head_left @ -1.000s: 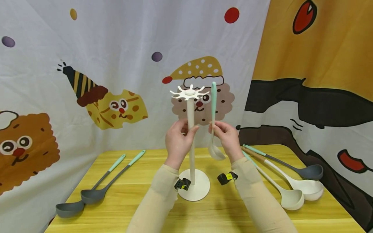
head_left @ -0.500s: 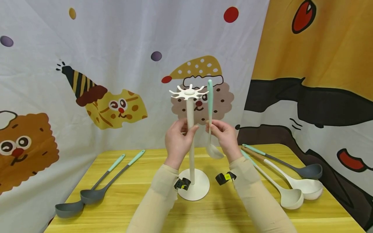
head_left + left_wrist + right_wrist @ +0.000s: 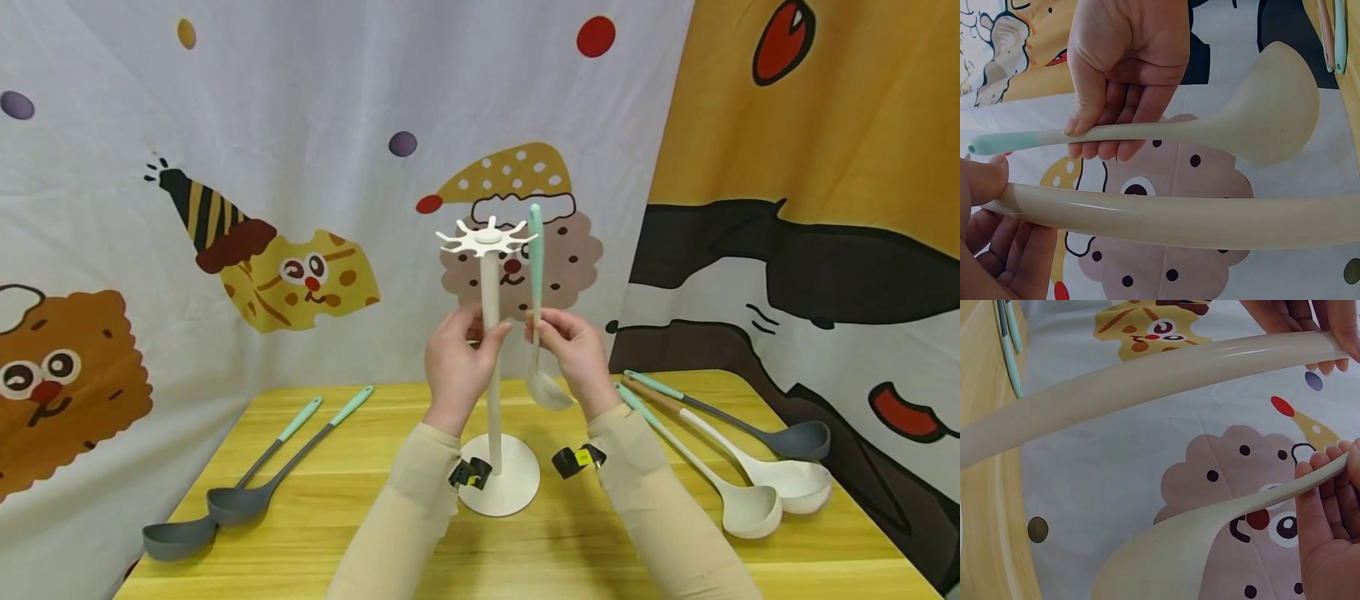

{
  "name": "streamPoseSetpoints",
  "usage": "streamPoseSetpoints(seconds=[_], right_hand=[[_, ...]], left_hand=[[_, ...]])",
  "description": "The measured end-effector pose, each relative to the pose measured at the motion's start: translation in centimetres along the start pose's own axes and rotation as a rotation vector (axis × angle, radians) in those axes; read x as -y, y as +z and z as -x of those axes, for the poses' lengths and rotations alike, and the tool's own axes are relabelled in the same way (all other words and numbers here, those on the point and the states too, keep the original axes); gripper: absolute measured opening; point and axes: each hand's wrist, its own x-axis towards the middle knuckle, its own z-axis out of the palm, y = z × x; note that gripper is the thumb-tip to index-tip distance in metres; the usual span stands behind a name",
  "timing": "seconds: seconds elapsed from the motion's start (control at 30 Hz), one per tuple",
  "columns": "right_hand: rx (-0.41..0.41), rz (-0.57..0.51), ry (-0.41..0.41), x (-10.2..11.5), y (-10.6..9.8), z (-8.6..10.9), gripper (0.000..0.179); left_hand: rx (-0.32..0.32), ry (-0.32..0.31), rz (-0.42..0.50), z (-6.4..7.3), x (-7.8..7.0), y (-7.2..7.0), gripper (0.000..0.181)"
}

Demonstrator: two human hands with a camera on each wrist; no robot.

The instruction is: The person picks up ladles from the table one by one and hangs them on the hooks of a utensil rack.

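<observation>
A cream utensil rack (image 3: 490, 292) stands upright on its round base, with a ring of small hooks (image 3: 489, 240) on top. My left hand (image 3: 459, 354) grips its pole partway up, thumb in front; the left wrist view shows the same pole (image 3: 1179, 219) in the fingers. In my right hand (image 3: 573, 346) a cream ladle (image 3: 551, 390) with a mint handle (image 3: 536, 258) is pinched by its shaft between thumb and fingers. It hangs upright, bowl down, to the right of the pole. The handle's tip rises beside the right-hand hooks; whether it touches them I cannot tell.
Two grey ladles (image 3: 243, 504) with mint handles lie at the left of the wooden table (image 3: 315, 550). On the right lie a cream ladle (image 3: 750, 510), a white ladle (image 3: 798, 487) with a wooden handle, and a grey ladle (image 3: 801, 442). A printed curtain (image 3: 337, 100) hangs behind.
My right hand has moved the ladle a little to the left and slightly up, bringing its handle closer to the rack's hooks. The left hand stays on the pole.
</observation>
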Motion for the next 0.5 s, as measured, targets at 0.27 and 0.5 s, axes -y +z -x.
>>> streamPoseSetpoints(seconds=[0.27, 0.5], right_hand=[[0.014, 0.006, 0.003, -0.09, 0.16, 0.07, 0.029], [0.023, 0.008, 0.002, -0.10, 0.28, 0.25, 0.027]], left_hand=[[0.003, 0.002, -0.002, 0.04, -0.03, 0.00, 0.025], [-0.001, 0.012, 0.004, 0.04, 0.00, 0.01, 0.025]])
